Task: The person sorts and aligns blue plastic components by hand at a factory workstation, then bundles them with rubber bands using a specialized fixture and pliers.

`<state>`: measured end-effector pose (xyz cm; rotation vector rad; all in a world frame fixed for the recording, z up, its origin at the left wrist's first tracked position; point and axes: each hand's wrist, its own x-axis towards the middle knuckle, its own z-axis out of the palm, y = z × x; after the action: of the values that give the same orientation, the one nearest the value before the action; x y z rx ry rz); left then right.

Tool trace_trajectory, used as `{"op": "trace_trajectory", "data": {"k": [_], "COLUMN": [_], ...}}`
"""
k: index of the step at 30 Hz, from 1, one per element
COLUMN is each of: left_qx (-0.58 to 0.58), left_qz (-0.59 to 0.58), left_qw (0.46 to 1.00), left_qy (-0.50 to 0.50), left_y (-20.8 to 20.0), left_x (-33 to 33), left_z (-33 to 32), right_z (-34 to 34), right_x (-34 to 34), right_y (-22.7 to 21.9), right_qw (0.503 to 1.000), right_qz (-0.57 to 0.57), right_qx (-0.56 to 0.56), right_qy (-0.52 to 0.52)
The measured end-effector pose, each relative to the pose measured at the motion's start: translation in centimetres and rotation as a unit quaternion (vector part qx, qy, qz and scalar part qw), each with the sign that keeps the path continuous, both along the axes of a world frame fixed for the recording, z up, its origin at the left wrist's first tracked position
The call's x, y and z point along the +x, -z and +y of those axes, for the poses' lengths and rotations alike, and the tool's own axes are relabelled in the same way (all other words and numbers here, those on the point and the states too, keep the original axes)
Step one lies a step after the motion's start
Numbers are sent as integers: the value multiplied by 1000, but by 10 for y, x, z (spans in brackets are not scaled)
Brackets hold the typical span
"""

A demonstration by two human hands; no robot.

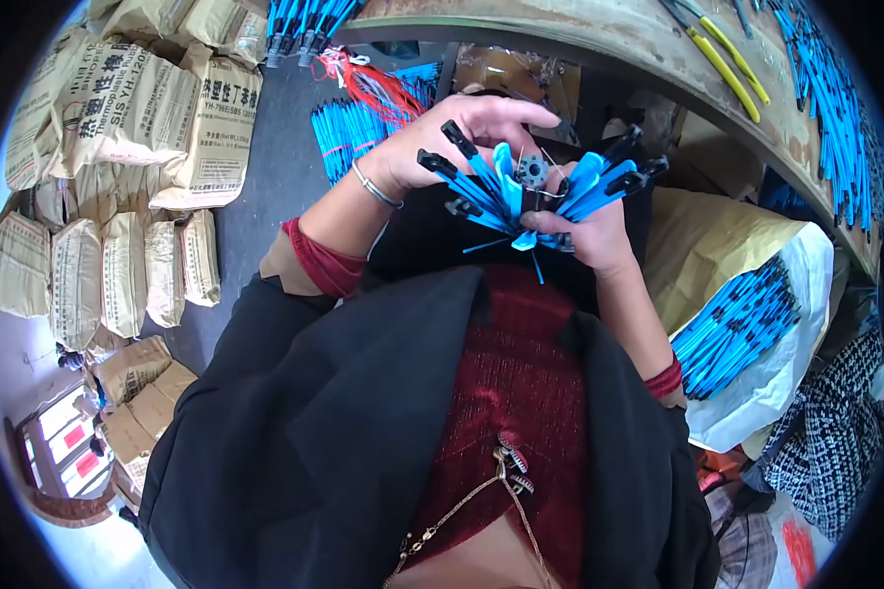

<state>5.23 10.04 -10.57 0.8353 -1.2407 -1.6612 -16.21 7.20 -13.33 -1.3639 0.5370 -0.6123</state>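
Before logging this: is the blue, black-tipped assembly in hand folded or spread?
Spread: its blue arms fan out either side of the round grey hub.

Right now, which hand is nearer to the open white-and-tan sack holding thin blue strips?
Right. The right hand is left of and above the sack in view; the left hand is farther left and higher.

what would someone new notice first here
Probably the spiky fan of blue, black-tipped strips around a small grey hub, held in the right hand with the left hand close beside it. Next might come the yellow-handled tool on the bench at upper right, and the paper sacks piled at left.
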Motion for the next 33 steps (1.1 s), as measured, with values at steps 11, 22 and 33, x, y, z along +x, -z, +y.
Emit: {"op": "trace_trajectory", "data": {"k": [11,22,33], "left_qx": [-47,-88,-168], "left_qz": [4,30,-37], "left_qw": [996,995,984], "left_qy": [79,42,34], "left_y": [12,4,-5], "left_x": [13,4,0], "left_z": [-15,-12,-15], "right_z": [-2,1,1], "right_x": [-1,0,3], "right_y": [13,13,15], "right_qw": [1000,999,996], "right_qz": [22,4,-10], "right_qx": [-5,10,54], "right_qy": [3,41,66]}}
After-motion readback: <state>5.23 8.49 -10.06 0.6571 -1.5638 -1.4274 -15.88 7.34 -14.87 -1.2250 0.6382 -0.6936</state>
